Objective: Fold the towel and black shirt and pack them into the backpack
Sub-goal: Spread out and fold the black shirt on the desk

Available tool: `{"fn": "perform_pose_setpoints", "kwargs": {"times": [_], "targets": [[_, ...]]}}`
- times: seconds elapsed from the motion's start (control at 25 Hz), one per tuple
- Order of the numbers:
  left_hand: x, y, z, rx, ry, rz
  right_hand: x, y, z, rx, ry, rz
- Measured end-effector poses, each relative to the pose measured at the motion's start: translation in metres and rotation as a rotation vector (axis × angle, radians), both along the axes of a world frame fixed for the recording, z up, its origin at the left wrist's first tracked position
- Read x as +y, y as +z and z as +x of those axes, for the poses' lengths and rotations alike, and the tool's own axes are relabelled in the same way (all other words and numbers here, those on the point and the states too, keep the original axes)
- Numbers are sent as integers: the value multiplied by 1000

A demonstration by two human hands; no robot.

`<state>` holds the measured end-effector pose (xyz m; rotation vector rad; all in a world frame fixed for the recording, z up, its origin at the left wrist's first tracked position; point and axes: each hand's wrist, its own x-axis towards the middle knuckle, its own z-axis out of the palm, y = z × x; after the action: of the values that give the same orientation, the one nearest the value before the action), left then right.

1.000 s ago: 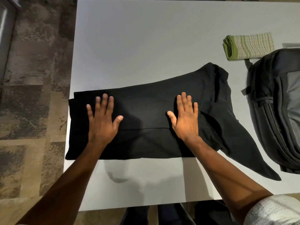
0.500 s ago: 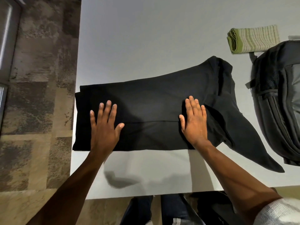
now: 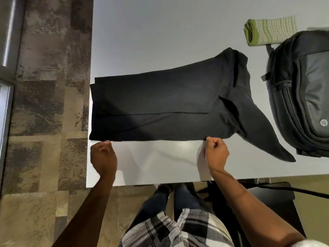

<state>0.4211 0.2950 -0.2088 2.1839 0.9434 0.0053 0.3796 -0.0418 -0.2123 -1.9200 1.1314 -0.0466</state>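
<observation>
shirt (image 3: 160, 107) flat mid-table (image 3: 160, 32), left end at the table's left edge. backpack (image 3: 302, 90) right of it; towel (image 3: 270, 32) behind, touching backpack's far end.

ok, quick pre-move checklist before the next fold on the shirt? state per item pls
1. Left hand on the near hem of the black shirt: cannot tell; fingers are curled at the edge, a pinch is not clearly visible.
2. Right hand on the near hem: cannot tell, same reason.
3. Shirt body lies flat: ok, one straight fold line shows across it.
4. Sleeve tucked in: not ok, it trails toward the backpack.
5. Shirt fully on the table: not ok, its left end reaches or slightly overhangs the table's left edge.
6. Towel folded: ok, it lies beside the backpack's top, not yet packed.
</observation>
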Motion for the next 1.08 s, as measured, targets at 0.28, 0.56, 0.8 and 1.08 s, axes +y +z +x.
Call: {"fn": "perform_pose_setpoints", "kwargs": {"times": [0.28, 0.56, 0.8, 1.08], "targets": [[14, 10, 41, 83, 507, -642, -10, 10, 25, -105, -585, 558], [30, -2, 42, 166, 442, -719, -35, 3, 34, 10, -589, 514], [37, 2, 39, 110, 443, -691, -58, 6, 28, 12, -586, 525], [43, -2, 44, 151, 497, -687, -70, 8, 15, 27, -522, 483]]}}
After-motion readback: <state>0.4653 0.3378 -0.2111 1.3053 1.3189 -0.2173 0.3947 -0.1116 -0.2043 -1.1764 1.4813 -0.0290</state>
